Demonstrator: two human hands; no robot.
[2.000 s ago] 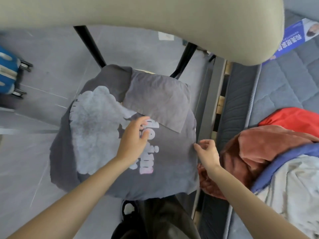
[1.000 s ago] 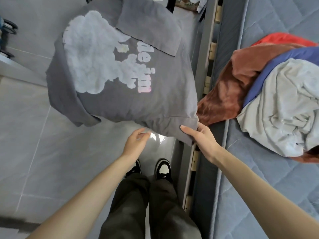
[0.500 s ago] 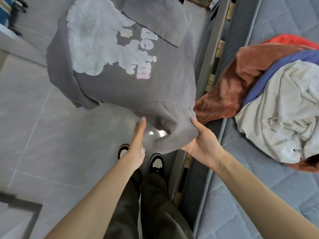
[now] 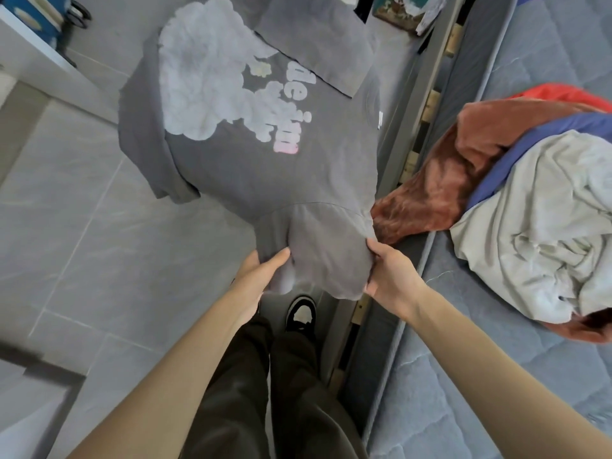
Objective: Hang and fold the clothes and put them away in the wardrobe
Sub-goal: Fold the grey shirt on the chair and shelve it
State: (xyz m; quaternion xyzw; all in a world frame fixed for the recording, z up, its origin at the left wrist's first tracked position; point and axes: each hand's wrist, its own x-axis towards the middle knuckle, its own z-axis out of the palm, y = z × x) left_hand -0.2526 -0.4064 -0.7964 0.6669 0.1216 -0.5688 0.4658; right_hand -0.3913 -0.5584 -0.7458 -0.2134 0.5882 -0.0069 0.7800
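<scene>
Holds the grey T-shirt (image 4: 265,180) spread print-up above the floor (image 4: 82,226), just beside the bed (image 4: 463,376), long axis running straight away from the body, near end turned up. Pinches that end with the left hand (image 4: 258,276), thumb on top; grips its right corner with the right hand (image 4: 390,279), fingers curled round cloth.
</scene>
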